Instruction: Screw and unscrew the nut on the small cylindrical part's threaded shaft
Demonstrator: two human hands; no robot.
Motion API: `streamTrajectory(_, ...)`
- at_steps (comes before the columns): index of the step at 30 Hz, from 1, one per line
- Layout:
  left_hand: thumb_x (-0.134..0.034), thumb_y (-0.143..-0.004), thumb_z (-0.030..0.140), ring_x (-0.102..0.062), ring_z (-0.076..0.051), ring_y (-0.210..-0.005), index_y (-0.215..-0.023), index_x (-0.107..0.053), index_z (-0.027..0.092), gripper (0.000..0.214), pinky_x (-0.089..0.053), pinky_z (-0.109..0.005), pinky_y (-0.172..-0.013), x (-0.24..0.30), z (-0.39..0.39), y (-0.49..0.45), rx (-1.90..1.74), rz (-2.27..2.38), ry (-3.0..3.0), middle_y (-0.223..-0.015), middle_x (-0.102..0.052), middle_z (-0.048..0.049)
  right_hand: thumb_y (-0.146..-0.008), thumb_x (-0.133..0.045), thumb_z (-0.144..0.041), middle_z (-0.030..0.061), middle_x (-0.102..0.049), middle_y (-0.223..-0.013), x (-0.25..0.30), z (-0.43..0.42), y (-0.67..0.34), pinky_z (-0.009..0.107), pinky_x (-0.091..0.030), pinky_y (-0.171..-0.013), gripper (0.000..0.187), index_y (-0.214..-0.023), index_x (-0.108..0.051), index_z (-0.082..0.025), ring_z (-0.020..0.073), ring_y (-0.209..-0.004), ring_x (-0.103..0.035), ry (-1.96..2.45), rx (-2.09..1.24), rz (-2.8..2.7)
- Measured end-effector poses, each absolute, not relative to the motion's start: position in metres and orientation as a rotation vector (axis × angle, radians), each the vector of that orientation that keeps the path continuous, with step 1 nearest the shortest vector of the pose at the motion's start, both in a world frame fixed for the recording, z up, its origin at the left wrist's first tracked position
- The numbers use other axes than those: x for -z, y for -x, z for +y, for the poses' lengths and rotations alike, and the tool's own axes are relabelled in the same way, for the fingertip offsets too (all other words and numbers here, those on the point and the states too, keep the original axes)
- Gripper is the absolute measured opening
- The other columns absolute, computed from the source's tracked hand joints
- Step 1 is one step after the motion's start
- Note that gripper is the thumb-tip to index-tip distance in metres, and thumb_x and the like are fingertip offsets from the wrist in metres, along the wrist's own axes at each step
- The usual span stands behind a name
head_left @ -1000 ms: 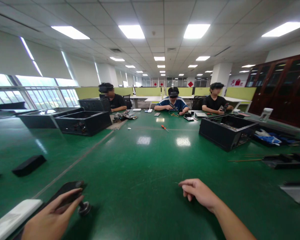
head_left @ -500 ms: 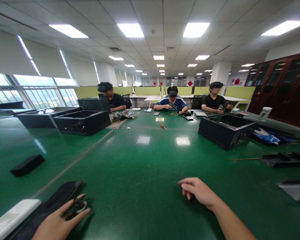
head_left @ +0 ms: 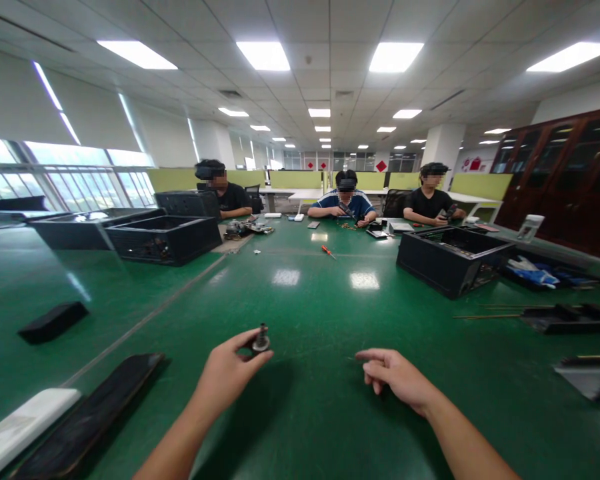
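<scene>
My left hand [head_left: 233, 367] pinches a small metal part [head_left: 261, 341] between thumb and fingertips, above the green table [head_left: 300, 413]. The part has a dark ridged stem pointing up and a wider silvery round base; its exact kind I cannot make out. To the right, my right hand [head_left: 397, 377] hovers low over the tabletop with its index finger reaching left and the other fingers curled in by the thumb. A faint thin sliver shows at its fingertip, too small to name. The two hands are apart.
A long dark strip [head_left: 93, 417] and a white bar [head_left: 27, 420] lie at near left, a black block [head_left: 54, 323] beyond. Computer cases [head_left: 165, 240] stand left and right. An orange screwdriver [head_left: 329, 251] lies mid-table. Metal brackets [head_left: 575, 318] are at right. Several people sit opposite.
My left hand has moved right and up from beside the dark strip, carrying the small metal part toward the middle. My right hand has hardly moved.
</scene>
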State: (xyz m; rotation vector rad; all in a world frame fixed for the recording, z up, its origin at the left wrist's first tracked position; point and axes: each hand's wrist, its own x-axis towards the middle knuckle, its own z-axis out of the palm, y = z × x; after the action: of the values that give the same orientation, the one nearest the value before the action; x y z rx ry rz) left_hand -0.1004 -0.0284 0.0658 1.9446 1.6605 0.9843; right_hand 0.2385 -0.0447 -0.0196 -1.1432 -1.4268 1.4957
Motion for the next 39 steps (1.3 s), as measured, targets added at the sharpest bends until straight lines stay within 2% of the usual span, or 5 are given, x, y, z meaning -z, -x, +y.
streamTrajectory(7,-0.078,-0.067,0.023,-0.070,-0.026,-0.092,-0.101,-0.076,0.022,0.034,-0.053,-0.036,-0.085,-0.022,-0.032,0.007,-0.883,1.245,-2.088,-0.097,-0.077,-0.0067,-0.070,-0.078,-0.024,0.0024,-0.058,-0.102,0.029,-0.048,-0.230,0.025,-0.043,-0.059,0.084,-0.143,-0.037,-0.023,0.0103,-0.066,-0.056,1.066,-1.272,-1.482)
streamTrajectory(15,-0.076,-0.068,0.010,-0.068,-0.021,-0.091,-0.106,-0.073,0.023,0.040,-0.049,-0.033,-0.086,-0.007,-0.039,0.009,-0.935,1.108,-2.176,-0.097,-0.074,-0.0036,-0.068,-0.076,-0.017,0.0028,-0.065,-0.097,0.006,-0.063,-0.212,0.030,-0.047,-0.071,0.052,-0.118,-0.064,-0.023,0.0185,-0.081,-0.060,1.186,-0.785,-1.897)
streamTrajectory(27,-0.075,-0.070,0.006,-0.068,-0.018,-0.091,-0.100,-0.074,0.023,0.035,-0.052,-0.029,-0.084,-0.005,-0.044,0.004,-1.005,0.965,-2.219,-0.097,-0.072,-0.0039,-0.080,-0.071,-0.023,0.0010,-0.068,-0.082,0.001,-0.068,-0.207,0.028,-0.043,-0.070,0.009,-0.088,-0.070,-0.020,0.0182,-0.078,-0.062,1.199,-0.722,-2.033)
streamTrajectory(32,-0.079,-0.069,0.008,-0.068,-0.019,-0.091,-0.099,-0.074,0.023,0.035,-0.053,-0.030,-0.085,-0.005,-0.045,0.004,-1.014,0.956,-2.220,-0.097,-0.073,-0.0037,-0.093,-0.059,-0.027,0.0006,-0.068,-0.081,-0.001,-0.068,-0.206,0.027,-0.041,-0.070,0.015,-0.087,-0.070,-0.020,0.0165,-0.077,-0.062,1.177,-0.717,-2.002)
streamTrajectory(39,-0.080,-0.069,0.009,-0.068,-0.018,-0.090,-0.100,-0.074,0.024,0.035,-0.053,-0.030,-0.084,-0.004,-0.046,0.004,-1.023,0.992,-2.224,-0.097,-0.073,-0.0028,-0.088,-0.064,-0.024,0.0002,-0.068,-0.080,-0.002,-0.069,-0.207,0.027,-0.042,-0.069,0.008,-0.089,-0.071,-0.021,0.0163,-0.075,-0.062,1.183,-0.682,-1.977)
